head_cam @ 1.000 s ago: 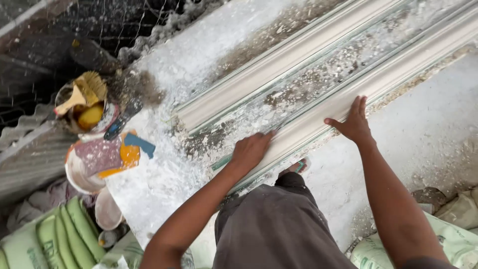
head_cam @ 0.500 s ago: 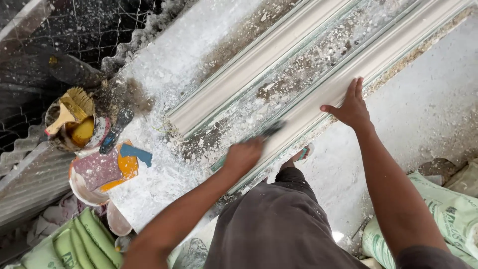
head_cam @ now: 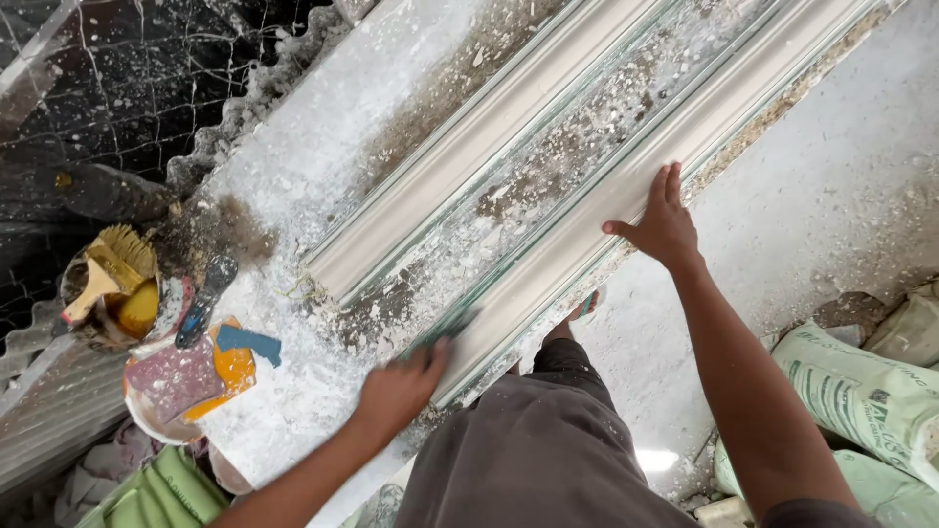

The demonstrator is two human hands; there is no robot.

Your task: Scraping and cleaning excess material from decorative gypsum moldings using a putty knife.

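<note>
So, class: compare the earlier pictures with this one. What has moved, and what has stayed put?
The left hand has slid back along the near moulding to its end, carrying a blurred greenish tool. The right hand stays flat on that moulding. The far moulding, bowl and brush lie unchanged.

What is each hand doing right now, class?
Left hand: blurred, closed on a small dark tool.
Right hand: open, flat on the white moulding.
</note>
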